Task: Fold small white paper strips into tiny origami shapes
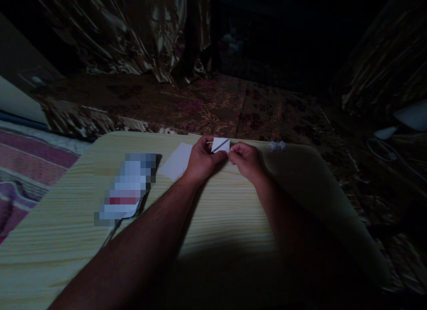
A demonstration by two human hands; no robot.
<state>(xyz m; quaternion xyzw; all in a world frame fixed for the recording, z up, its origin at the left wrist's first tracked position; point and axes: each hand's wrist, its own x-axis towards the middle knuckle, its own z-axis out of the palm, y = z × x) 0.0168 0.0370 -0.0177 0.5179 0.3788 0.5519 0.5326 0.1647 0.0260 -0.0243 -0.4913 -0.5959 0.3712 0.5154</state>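
Observation:
Both my hands meet at the far edge of a pale wooden table [213, 221]. My left hand [201, 159] is closed around a small folded white paper [220, 145], pinching its left side. My right hand [245, 160] pinches the same paper at its right corner with fingertips pressed together. The paper shows a diagonal fold line. A flat white sheet [175, 161] lies on the table just left of my left hand.
A blurred-out rectangular object [128, 189] lies on the left part of the table. Two small folded paper pieces [278, 145] sit near the far right edge. A patterned carpet [213, 105] and curtains [133, 30] lie beyond; the room is dark.

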